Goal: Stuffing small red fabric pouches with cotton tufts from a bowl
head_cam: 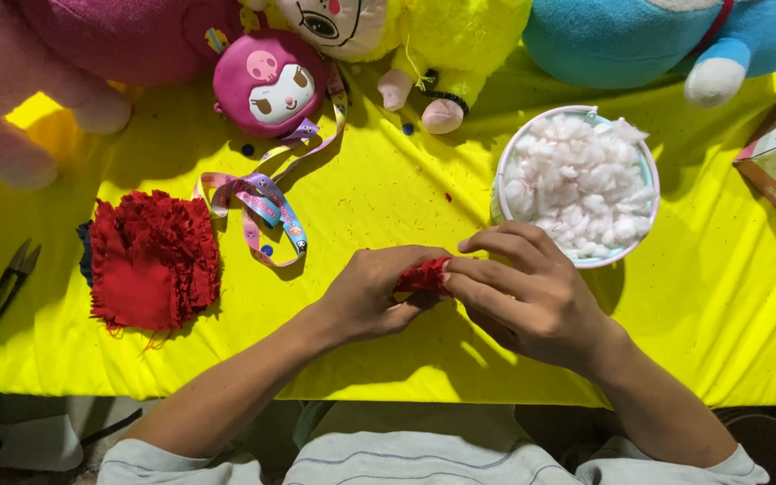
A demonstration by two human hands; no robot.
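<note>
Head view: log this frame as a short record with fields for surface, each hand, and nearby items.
surface: yellow tablecloth
left hand: pinches the red fabric piece
right hand: grip on the same piece, from the other side
right of hands: white bowl filled with white stuffing
left of hands: stack of red fabric, patterned lanyard, black snips
far edge: plush toys, pink round pouch

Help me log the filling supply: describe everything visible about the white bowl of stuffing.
The bowl is round, white-rimmed, seemingly plastic, and stands upright on the yellow table cover, right of centre. It is heaped to the rim with white fluffy stuffing in small clumps. The right hand overlaps its near edge in view; actual contact cannot be told. Its outer wall is barely visible.
</note>
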